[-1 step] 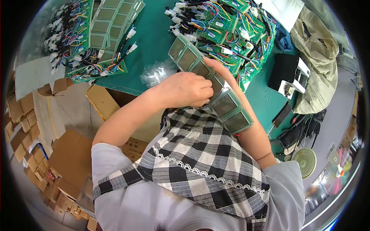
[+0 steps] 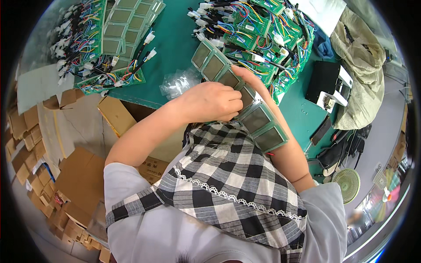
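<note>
A long strip of display panels, grey rectangular screens in pale green frames, slants in front of my chest. My right hand grips it from the far right side; one finger shows along its edge and the rest is hidden underneath. Curled in a closed grip, my left hand lies against the middle of the strip. Its fingertips are hidden, so what they pinch cannot be made out. Just beyond is a heap of green circuit boards with coloured wires and white connectors. Small clear plastic bags lie left of the strip.
On the green table, more wired circuit boards lie at far left beside stacked display panels. To the right are a black and white device, a beige cloth bag and a green fan. Cardboard boxes cover the left floor.
</note>
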`<state>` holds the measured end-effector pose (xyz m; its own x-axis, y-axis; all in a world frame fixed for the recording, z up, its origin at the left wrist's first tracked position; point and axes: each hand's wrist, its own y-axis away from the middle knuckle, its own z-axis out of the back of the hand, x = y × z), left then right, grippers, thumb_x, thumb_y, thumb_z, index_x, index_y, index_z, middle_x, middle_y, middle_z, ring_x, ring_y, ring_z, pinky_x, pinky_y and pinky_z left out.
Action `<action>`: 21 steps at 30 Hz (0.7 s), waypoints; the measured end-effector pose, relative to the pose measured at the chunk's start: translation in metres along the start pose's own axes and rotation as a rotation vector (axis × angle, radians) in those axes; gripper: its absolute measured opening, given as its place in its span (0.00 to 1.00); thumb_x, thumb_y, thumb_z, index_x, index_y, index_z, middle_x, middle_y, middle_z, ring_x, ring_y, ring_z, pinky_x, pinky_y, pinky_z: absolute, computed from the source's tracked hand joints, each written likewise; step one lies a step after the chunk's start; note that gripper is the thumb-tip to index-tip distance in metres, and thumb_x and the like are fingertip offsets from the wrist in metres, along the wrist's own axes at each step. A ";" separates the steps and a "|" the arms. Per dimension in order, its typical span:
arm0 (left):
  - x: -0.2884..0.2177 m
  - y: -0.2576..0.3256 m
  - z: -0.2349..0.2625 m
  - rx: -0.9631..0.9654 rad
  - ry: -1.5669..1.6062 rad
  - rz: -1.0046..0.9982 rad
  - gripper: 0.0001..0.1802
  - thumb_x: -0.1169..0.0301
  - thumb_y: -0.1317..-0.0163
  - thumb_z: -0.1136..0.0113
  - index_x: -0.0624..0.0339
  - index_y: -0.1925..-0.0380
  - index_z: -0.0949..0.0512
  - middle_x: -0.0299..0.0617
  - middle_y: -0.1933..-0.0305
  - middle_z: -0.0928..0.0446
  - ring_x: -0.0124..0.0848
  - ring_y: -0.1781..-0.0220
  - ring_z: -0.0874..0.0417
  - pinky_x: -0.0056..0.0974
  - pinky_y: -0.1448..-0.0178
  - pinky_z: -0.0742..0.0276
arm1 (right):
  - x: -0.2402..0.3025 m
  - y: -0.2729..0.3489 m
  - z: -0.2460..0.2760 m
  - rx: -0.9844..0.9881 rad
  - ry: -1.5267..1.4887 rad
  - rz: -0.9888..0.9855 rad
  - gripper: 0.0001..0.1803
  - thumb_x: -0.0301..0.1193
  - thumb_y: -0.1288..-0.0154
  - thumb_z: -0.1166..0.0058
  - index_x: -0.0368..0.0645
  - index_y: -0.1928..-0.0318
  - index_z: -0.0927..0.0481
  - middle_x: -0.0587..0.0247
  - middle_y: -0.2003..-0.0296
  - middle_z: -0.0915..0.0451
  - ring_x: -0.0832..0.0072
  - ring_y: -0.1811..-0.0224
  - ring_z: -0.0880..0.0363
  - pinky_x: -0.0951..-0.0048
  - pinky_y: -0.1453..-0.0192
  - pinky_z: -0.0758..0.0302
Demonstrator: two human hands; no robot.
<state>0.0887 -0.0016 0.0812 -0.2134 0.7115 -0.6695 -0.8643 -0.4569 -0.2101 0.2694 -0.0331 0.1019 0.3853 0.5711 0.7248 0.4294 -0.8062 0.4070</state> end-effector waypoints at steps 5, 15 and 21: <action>-0.002 -0.001 0.004 -0.019 0.060 -0.023 0.13 0.67 0.47 0.30 0.55 0.73 0.27 0.37 0.71 0.29 0.36 0.68 0.20 0.41 0.64 0.21 | -0.024 -0.016 0.031 0.235 -0.778 -0.151 0.23 0.29 0.23 0.56 0.43 0.30 0.33 0.48 0.38 0.23 0.63 0.36 0.23 0.61 0.30 0.26; -0.003 -0.003 0.004 0.052 0.025 0.007 0.12 0.66 0.46 0.32 0.56 0.74 0.27 0.37 0.71 0.27 0.36 0.66 0.19 0.41 0.61 0.19 | 0.009 -0.013 -0.013 -0.311 -0.436 -0.292 0.23 0.41 0.23 0.58 0.43 0.38 0.22 0.56 0.51 0.15 0.69 0.53 0.15 0.65 0.48 0.18; -0.001 -0.001 0.003 0.024 0.037 -0.004 0.11 0.67 0.46 0.33 0.56 0.76 0.27 0.37 0.71 0.28 0.36 0.66 0.19 0.42 0.61 0.19 | -0.015 -0.029 0.023 -0.086 -0.543 -0.372 0.23 0.43 0.25 0.54 0.44 0.39 0.21 0.55 0.53 0.15 0.68 0.55 0.15 0.63 0.51 0.17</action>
<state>0.0886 0.0001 0.0839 -0.1938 0.6930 -0.6944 -0.8760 -0.4409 -0.1955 0.2700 -0.0152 0.0662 0.5909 0.7920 0.1535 0.5551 -0.5372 0.6351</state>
